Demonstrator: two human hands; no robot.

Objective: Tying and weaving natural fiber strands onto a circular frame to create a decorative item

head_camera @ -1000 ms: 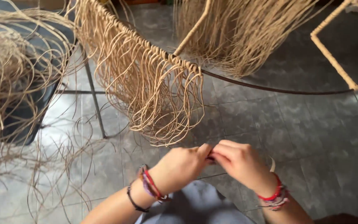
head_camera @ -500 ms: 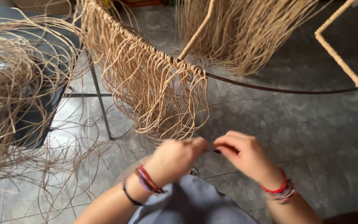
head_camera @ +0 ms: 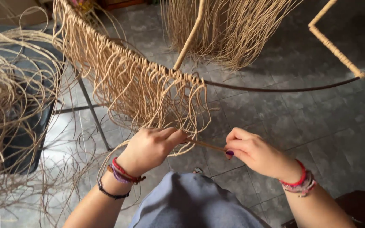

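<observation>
My left hand (head_camera: pixel 151 147) and my right hand (head_camera: pixel 252 151) pinch the two ends of one tan rattan strand (head_camera: pixel 205 145), stretched taut between them. Just above the hands hangs a fringe of looped tan strands (head_camera: pixel 148 93), knotted in a row along a dark curved metal rod (head_camera: pixel 284 89). The bare part of the rod runs off to the right. Both wrists wear red and coloured bracelets.
A heap of loose rattan strands (head_camera: pixel 9 105) lies on a dark chair at the left, its thin metal legs (head_camera: pixel 91 112) on the grey tiled floor (head_camera: pixel 330 126). A rattan-wrapped frame (head_camera: pixel 332 42) stands at the upper right, more hanging strands (head_camera: pixel 229 29) behind.
My hands were close together, fingertips touching. They have moved apart and upward, drawing a strand tight between them. The view has shifted a little.
</observation>
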